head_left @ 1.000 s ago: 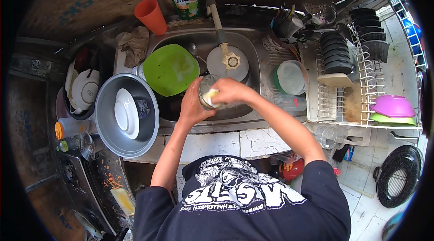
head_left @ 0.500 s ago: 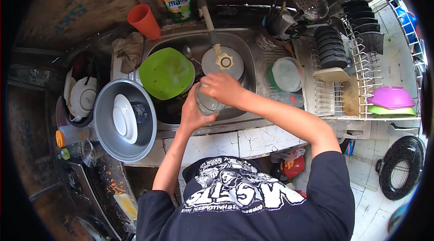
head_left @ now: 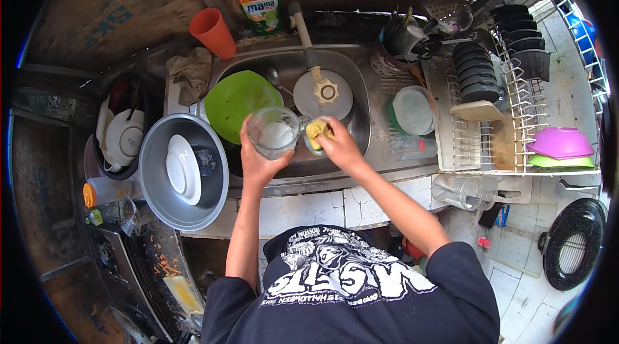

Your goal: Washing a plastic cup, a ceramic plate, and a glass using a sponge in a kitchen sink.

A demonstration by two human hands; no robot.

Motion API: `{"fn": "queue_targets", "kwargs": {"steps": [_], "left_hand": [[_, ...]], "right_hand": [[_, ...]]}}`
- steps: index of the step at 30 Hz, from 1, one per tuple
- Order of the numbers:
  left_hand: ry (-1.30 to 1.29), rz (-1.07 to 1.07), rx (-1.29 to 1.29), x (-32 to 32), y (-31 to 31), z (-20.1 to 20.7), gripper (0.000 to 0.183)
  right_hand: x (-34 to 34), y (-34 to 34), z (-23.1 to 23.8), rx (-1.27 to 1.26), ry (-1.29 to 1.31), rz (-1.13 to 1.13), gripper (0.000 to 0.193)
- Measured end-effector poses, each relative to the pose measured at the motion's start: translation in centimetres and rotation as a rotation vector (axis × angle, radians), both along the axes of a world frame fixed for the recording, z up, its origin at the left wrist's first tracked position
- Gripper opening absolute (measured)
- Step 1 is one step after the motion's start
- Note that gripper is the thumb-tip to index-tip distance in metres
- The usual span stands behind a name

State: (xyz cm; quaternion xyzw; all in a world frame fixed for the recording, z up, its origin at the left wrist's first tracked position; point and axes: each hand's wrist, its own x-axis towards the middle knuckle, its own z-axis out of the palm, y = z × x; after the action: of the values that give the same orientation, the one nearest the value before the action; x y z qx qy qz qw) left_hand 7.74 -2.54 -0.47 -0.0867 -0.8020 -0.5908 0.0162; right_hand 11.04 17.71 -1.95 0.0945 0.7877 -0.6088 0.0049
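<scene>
Big steel sink [head_left: 361, 96] fills the middle of the counter, and everything is happening right over its front half. Left of it sits a wide grey basin [head_left: 155, 179] with a white dish lying inside, and to the right the white dish rack [head_left: 509, 150] holds a row of dark plates up top and a pink bowl at its near end. In the sink itself, a lime-green plate [head_left: 235, 96] leans on the left side, a round white plate [head_left: 338, 102] lies beside it under the tap. Now the hands: the left hand [head_left: 258, 157] is wrapped around a clear glass mug [head_left: 274, 132], mouth tipped toward the camera, above the sink's front edge. The right hand [head_left: 338, 144] is closed on a yellow sponge [head_left: 316, 131], pressed just beside the mug's rim.
</scene>
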Motion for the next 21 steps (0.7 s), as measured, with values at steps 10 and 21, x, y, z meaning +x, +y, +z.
{"fn": "queue_targets", "kwargs": {"steps": [10, 21], "left_hand": [[-0.118, -0.071, 0.382, 0.2, 0.5, 1.2, 0.102], [-0.008, -0.013, 0.268, 0.8, 0.9, 0.4, 0.103]], "right_hand": [[-2.3, -1.4, 4.4, 0.170, 0.215, -0.007, 0.029], [-5.3, 0.0, 4.0, 0.479, -0.078, 0.279, 0.028]]}}
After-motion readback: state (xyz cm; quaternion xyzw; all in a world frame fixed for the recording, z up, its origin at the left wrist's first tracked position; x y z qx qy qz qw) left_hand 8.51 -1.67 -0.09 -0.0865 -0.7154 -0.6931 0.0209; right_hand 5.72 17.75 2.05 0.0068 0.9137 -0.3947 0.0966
